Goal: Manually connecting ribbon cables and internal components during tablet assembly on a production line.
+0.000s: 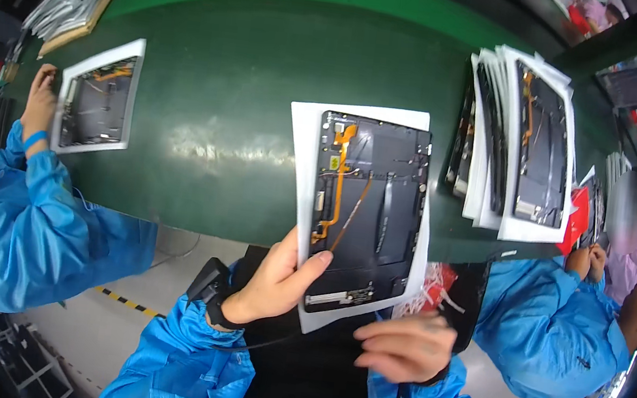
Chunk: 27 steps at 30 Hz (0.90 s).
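My left hand [275,280] grips a dark tablet housing [395,232] by its lower left edge, thumb on top. Orange flex cables [338,181] run down the housing's left part, and a thin brownish strip [352,215] slants across its middle. Beneath it lies a white sheet [308,130], held together with it. The housing is raised at the table's near edge, its inner side facing up. Off its lower right corner, my right hand [412,346] is empty, fingers stretched out and slightly blurred, apart from the housing.
A stack of similar housings between white sheets [492,141] stands on the green table [231,69] at right. Red-and-white material [435,285] lies by the near edge. Co-workers in blue sleeves sit on both sides; the left one's hand [41,105] is beside another housing [99,104].
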{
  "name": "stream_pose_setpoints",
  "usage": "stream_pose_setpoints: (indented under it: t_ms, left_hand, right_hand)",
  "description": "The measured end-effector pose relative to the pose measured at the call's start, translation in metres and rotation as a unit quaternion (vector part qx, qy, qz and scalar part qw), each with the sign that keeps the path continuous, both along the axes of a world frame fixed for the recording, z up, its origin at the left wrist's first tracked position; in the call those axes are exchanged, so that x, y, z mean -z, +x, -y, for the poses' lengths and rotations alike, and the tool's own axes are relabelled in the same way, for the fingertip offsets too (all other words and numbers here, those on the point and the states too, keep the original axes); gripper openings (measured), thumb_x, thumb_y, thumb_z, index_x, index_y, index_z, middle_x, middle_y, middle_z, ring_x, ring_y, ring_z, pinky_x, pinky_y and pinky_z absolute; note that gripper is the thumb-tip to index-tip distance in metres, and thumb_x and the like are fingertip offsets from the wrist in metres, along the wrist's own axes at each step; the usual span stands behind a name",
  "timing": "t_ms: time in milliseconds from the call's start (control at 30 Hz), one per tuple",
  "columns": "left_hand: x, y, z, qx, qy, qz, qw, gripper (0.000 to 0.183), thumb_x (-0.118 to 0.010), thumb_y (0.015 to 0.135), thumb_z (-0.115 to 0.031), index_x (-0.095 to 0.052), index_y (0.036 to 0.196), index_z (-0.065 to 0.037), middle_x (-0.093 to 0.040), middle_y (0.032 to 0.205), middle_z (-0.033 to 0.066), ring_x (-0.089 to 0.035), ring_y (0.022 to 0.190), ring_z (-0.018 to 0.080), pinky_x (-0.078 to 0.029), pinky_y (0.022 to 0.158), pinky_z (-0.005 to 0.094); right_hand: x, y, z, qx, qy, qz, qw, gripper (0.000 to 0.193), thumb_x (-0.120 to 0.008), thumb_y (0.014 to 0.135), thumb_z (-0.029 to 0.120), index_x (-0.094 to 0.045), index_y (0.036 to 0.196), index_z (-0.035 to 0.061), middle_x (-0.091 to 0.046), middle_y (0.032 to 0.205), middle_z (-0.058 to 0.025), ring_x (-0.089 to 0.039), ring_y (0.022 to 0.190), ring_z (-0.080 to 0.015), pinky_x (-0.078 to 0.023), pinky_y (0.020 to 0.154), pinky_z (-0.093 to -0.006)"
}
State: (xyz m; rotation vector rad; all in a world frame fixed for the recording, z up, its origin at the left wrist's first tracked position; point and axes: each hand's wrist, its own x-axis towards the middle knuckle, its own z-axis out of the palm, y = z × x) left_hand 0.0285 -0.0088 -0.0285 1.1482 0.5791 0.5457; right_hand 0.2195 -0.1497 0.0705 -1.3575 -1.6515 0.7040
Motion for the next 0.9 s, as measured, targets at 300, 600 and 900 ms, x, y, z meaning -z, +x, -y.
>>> stream_pose_setpoints:
  t_ms: [300, 600, 900]
  left_hand:
    - [0.005, -0.056, 0.032, -0.010, 0.162, -0.167, 0.972, 0.079, -0.078, 0.098, -0.008, -0.033, 0.161, 0.004, -0.077, 0.081, 0.0088, -0.073, 0.064, 0.0138, -0.057, 0.061, 0.0253]
    - [-0.011, -0.067, 0.022, 0.078, 0.092, -0.070, 0.990, 0.031, -0.063, 0.102, 0.003, -0.068, 0.133, 0.008, -0.080, 0.099, 0.0150, -0.076, 0.074, 0.0141, -0.061, 0.065, 0.0257]
    - [-0.013, -0.025, 0.018, 0.055, -0.270, 0.052, 0.960, 0.031, -0.053, 0.114, -0.013, -0.064, 0.132, 0.009, -0.073, 0.121, 0.0183, -0.077, 0.098, 0.0229, -0.065, 0.076, 0.0320]
  right_hand:
    - [0.064, 0.016, -0.082, 0.172, -0.034, 0.212, 0.961, 0.027, -0.085, 0.084, 0.012, -0.078, 0.108, 0.0035, -0.071, 0.112, -0.0066, -0.067, 0.100, -0.0287, -0.052, 0.089, -0.0408]
    - [0.068, 0.000, -0.091, 0.185, -0.091, 0.221, 0.953, 0.014, -0.085, 0.083, 0.010, -0.075, 0.092, 0.0084, -0.067, 0.115, -0.0024, -0.059, 0.101, -0.0258, -0.041, 0.090, -0.0402]
    - [0.047, -0.022, -0.048, 0.087, 0.062, 0.229, 0.967, 0.032, -0.090, 0.070, 0.003, -0.072, 0.097, 0.0086, -0.067, 0.126, -0.0129, -0.066, 0.115, -0.0393, -0.057, 0.094, -0.0471]
